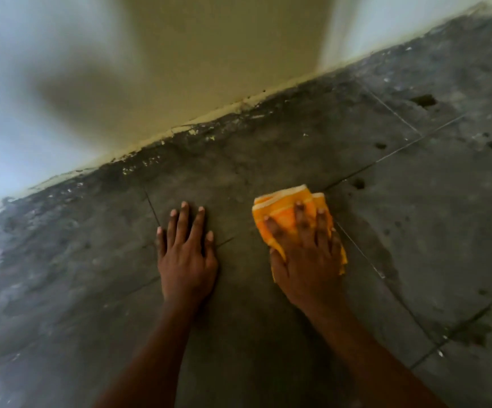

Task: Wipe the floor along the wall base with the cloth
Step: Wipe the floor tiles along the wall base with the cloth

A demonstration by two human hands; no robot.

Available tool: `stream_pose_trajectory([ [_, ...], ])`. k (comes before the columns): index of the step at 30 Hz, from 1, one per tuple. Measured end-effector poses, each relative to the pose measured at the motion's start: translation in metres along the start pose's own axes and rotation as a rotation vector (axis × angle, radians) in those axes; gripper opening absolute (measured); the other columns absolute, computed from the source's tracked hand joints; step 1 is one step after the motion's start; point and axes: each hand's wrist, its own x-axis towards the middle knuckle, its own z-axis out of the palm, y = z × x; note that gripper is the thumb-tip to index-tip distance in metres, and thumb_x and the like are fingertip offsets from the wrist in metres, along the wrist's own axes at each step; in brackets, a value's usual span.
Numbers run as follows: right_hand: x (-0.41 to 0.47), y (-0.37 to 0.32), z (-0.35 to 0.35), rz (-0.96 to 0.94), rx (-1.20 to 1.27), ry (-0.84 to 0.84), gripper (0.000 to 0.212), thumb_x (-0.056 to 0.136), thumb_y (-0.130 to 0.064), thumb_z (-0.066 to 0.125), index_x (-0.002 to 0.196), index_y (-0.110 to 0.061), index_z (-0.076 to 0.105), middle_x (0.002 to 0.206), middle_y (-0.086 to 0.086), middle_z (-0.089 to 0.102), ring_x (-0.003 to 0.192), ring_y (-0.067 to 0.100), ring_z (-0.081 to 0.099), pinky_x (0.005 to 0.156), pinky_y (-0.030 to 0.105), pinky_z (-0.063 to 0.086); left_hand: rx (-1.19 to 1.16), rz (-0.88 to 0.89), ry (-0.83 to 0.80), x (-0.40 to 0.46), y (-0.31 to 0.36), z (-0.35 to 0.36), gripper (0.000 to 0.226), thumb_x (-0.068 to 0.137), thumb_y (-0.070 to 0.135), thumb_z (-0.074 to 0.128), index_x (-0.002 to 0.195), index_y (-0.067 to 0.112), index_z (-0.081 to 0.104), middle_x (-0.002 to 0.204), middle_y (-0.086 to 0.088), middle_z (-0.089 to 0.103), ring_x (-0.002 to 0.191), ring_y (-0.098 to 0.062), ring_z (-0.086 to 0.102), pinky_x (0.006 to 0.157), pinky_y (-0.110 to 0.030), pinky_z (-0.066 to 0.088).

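An orange cloth with pale stripes (280, 206) lies bunched on the grey tiled floor (268, 160). My right hand (306, 248) presses flat on top of it, fingers spread, pointing toward the wall. My left hand (184, 248) rests palm down on the bare floor to the left of the cloth, holding nothing. The wall base (197, 123) runs diagonally from lower left to upper right, a short way beyond both hands. A dark, grimy band with flecks of pale paint follows the floor along it.
The cream and white wall (180, 54) fills the upper part of the view, blurred. Small dark pits (422, 100) mark the tiles at the right. A dark damp-looking patch (380, 254) lies right of the cloth. Tile joints cross the floor.
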Motion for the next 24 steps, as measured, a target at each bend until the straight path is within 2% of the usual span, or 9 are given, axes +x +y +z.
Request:
stream_pose_trajectory([
  [2, -0.015, 0.012, -0.009, -0.202, -0.015, -0.019, 0.072, 0.089, -0.053, 0.048, 0.155, -0.059, 0.021, 0.174, -0.002, 0.007, 0.159, 0.035, 0.007, 0.118, 0.058, 0.025, -0.003, -0.010, -0.013, 0.004, 0.001, -0.003, 0.061, 0.106, 0.051, 0.021, 0.165, 0.037, 0.015, 0.175, 0.007, 0.003, 0.162, -0.013, -0.006, 0.132, -0.049, 0.003],
  [4, -0.020, 0.032, -0.016, -0.280, -0.008, -0.035, 0.072, 0.086, -0.053, 0.052, 0.153, -0.061, 0.027, 0.173, -0.004, 0.012, 0.159, 0.033, 0.013, 0.117, 0.059, 0.029, 0.012, -0.026, -0.010, 0.001, 0.003, -0.003, 0.060, 0.106, 0.050, 0.021, 0.165, 0.038, 0.015, 0.175, 0.006, 0.003, 0.162, -0.013, -0.006, 0.131, -0.051, 0.003],
  [7, 0.012, 0.036, -0.014, -0.078, -0.017, -0.029, 0.066, 0.090, -0.054, 0.045, 0.153, -0.059, 0.028, 0.173, 0.000, 0.015, 0.158, 0.036, 0.015, 0.118, 0.062, 0.026, 0.018, -0.079, 0.002, 0.002, 0.001, 0.001, 0.060, 0.107, 0.051, 0.024, 0.164, 0.040, 0.012, 0.176, 0.005, -0.001, 0.162, -0.016, -0.007, 0.130, -0.054, -0.001],
  [9, 0.051, 0.011, -0.006, 0.104, 0.034, 0.006, 0.062, 0.093, -0.057, 0.034, 0.154, -0.055, 0.030, 0.173, 0.005, 0.014, 0.156, 0.043, 0.013, 0.119, 0.066, 0.023, 0.027, -0.104, 0.010, 0.002, -0.001, 0.004, 0.061, 0.107, 0.051, 0.025, 0.165, 0.039, 0.011, 0.176, 0.004, -0.003, 0.162, -0.017, -0.007, 0.130, -0.056, -0.002],
  [11, 0.085, -0.015, 0.000, 0.165, 0.072, -0.009, 0.063, 0.093, -0.058, 0.031, 0.155, -0.054, 0.028, 0.174, 0.006, 0.010, 0.157, 0.046, 0.009, 0.120, 0.067, 0.017, 0.051, -0.096, 0.010, 0.003, -0.001, 0.007, 0.062, 0.107, 0.051, 0.026, 0.165, 0.039, 0.010, 0.176, 0.004, -0.003, 0.162, -0.018, -0.008, 0.130, -0.057, -0.002],
  [17, 0.058, 0.017, -0.015, -0.433, -0.107, -0.167, 0.065, 0.094, -0.060, 0.041, 0.154, -0.063, 0.017, 0.174, -0.003, 0.005, 0.160, 0.035, 0.006, 0.117, 0.064, 0.027, 0.023, -0.099, -0.041, 0.003, 0.002, -0.002, 0.063, 0.106, 0.049, 0.028, 0.166, 0.033, 0.015, 0.176, 0.001, -0.003, 0.163, -0.022, -0.007, 0.129, -0.058, 0.002],
  [20, 0.061, 0.030, -0.021, -0.232, -0.084, -0.182, 0.062, 0.094, -0.062, 0.038, 0.154, -0.062, 0.020, 0.174, -0.004, 0.003, 0.159, 0.035, 0.008, 0.118, 0.065, 0.025, 0.031, -0.110, -0.057, 0.002, 0.005, -0.004, 0.062, 0.107, 0.047, 0.029, 0.166, 0.031, 0.018, 0.176, -0.001, -0.001, 0.163, -0.024, -0.005, 0.129, -0.060, 0.006],
  [22, 0.091, 0.012, -0.011, 0.008, -0.033, -0.137, 0.061, 0.095, -0.062, 0.035, 0.154, -0.060, 0.022, 0.174, -0.001, 0.004, 0.158, 0.039, 0.008, 0.119, 0.067, 0.021, 0.062, -0.107, -0.057, 0.005, 0.006, -0.002, 0.062, 0.107, 0.046, 0.030, 0.166, 0.031, 0.018, 0.176, -0.002, 0.001, 0.163, -0.026, -0.003, 0.129, -0.060, 0.005],
  [24, 0.134, -0.015, -0.001, 0.114, 0.027, -0.101, 0.060, 0.097, -0.061, 0.035, 0.154, -0.061, 0.017, 0.174, 0.002, -0.001, 0.157, 0.044, 0.003, 0.121, 0.070, 0.015, 0.085, -0.112, -0.042, 0.004, 0.006, 0.001, 0.062, 0.107, 0.045, 0.030, 0.166, 0.031, 0.018, 0.176, -0.002, 0.001, 0.163, -0.027, -0.002, 0.129, -0.060, 0.005],
])
